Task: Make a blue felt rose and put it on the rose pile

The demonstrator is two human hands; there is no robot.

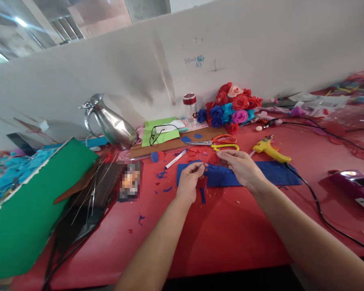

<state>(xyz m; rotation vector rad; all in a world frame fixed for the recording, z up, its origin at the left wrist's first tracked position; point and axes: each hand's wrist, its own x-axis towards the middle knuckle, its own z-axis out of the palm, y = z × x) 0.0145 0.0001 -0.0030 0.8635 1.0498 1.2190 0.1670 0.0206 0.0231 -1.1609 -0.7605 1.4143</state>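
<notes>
My left hand (190,180) and my right hand (242,167) meet over a blue felt sheet (273,173) lying on the red table (218,238). Both pinch a small blue felt piece (212,167) between thumb and fingers, the left at its left end, the right at its right end. A narrow blue strip (202,195) lies on the table just below my left hand. Blue scraps (164,178) are scattered to the left.
A yellow glue gun (269,148) with a black cord lies behind the sheet. Orange and yellow scissors (221,142), a white marker (176,159), a steel jug (111,123), felt flowers (230,107), a jar (190,106), green card (33,202) and a purple device (356,186) surround them.
</notes>
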